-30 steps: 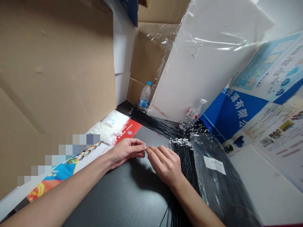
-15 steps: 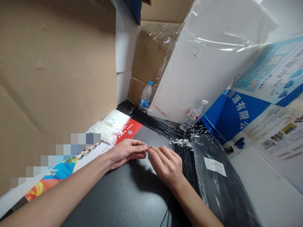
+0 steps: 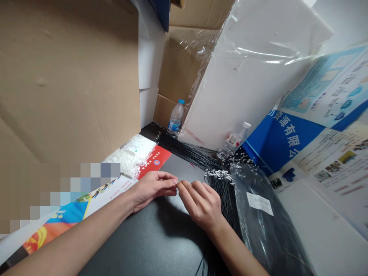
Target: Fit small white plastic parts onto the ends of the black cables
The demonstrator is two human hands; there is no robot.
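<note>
My left hand (image 3: 155, 189) is closed in a pinch, its fingertips touching those of my right hand (image 3: 201, 201) above the dark table (image 3: 138, 237). What the left fingertips hold is too small to make out. The right hand is curled with its fingers pressed together, and its contents are hidden too. Just right of it lies a bundle of black wires (image 3: 225, 195) with white connectors at their far ends. Behind the left hand, a clear bag of small white parts (image 3: 130, 155) rests by a red printed sheet (image 3: 155, 161).
Two plastic bottles (image 3: 176, 118) (image 3: 234, 141) stand at the back. More black wires (image 3: 189, 151) lie before them. A clear bag with a white label (image 3: 260, 203) is at the right. Cardboard (image 3: 69, 84) rises at the left, a white panel (image 3: 238, 76) behind.
The view has shifted slightly. The fingertips have come closer together, and the small white piece seen between them earlier is now barely visible.
</note>
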